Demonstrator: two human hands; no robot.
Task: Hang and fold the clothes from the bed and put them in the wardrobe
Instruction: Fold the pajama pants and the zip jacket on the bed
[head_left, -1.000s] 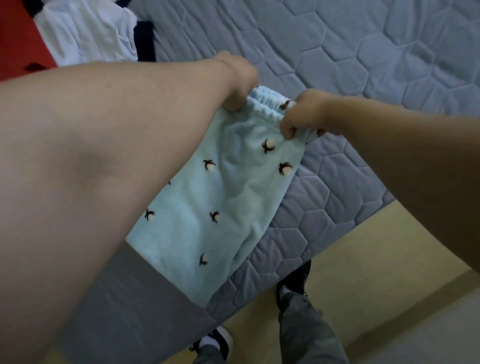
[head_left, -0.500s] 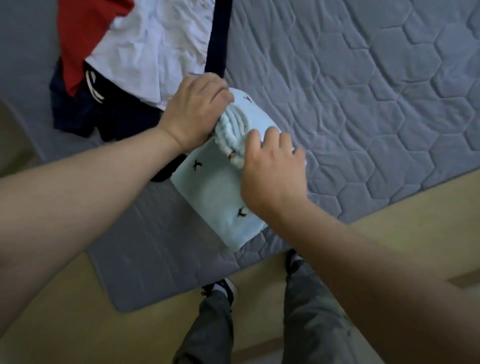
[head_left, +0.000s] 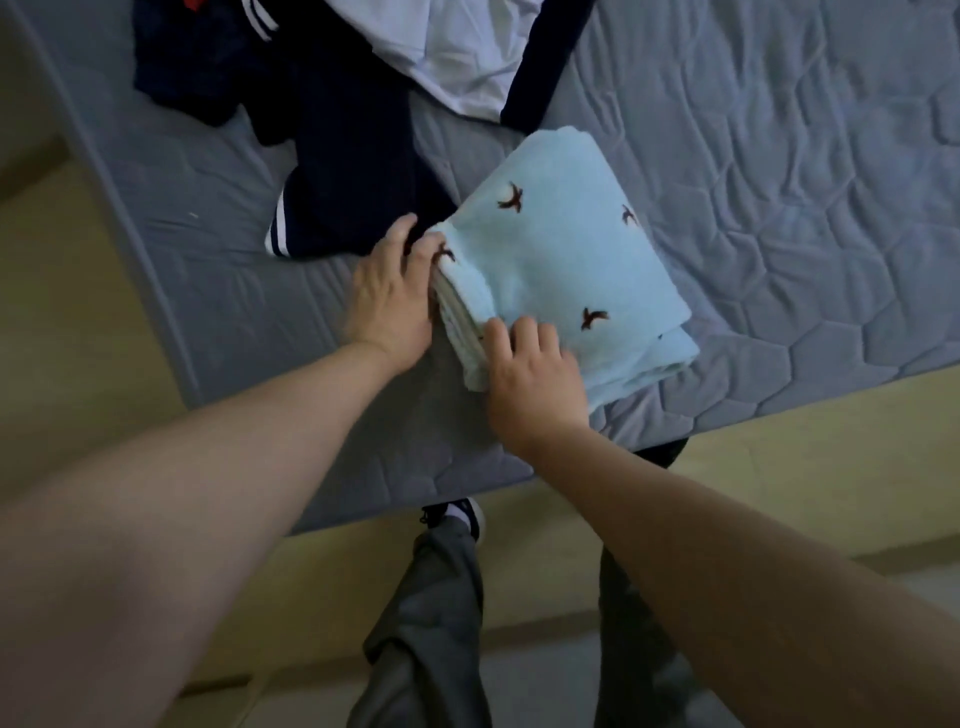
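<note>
The bundle (head_left: 561, 270), a folded pale-blue garment, lies on the bed (head_left: 779, 208) close to its near edge, with its loose layered side turned towards the person.

The left grip (head_left: 389, 296) is released. Its fingers are fairly straight and press against that layered side at the far-left end. The right grip (head_left: 535, 379) rests its fingers on top of the bundle's near-left corner. Its thumb is hidden, so I cannot tell whether it pinches the layers.

Both grips sit on one side, leaving the rest of the bundle unsupported beyond them. If it is lifted from here, the far half may sag and the folds fall open. A pull towards the near edge could drag it onto the floor (head_left: 779, 467). The navy garment (head_left: 353, 171) lies just beside the left fingertips and could be caught up too.
</note>
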